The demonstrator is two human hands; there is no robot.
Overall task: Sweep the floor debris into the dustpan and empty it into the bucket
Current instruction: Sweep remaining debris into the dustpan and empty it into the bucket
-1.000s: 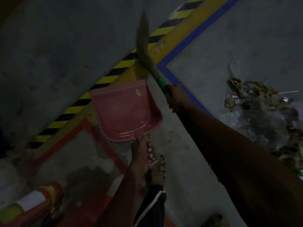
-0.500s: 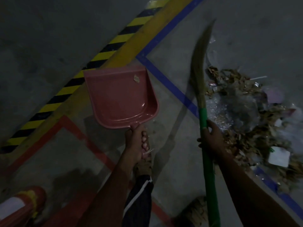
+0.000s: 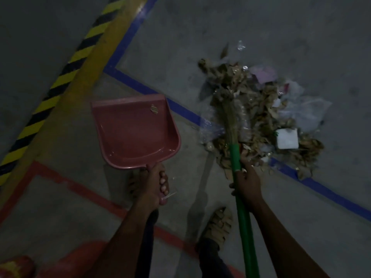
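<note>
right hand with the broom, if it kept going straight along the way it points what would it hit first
Probably the debris pile. The right hand points up along the green broom handle, whose bristles already lie over the leaves and plastic. Depth is unclear.

Broom [image 3: 232,121] swung right, bristles now on debris pile [image 3: 261,117].

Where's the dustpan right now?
In the head view, the pink dustpan is left of centre, held by the left hand, left of the debris pile.

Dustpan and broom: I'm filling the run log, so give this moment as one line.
left hand: grips dustpan handle | right hand: grips broom | bristles on debris pile | dustpan: nearly empty
</note>
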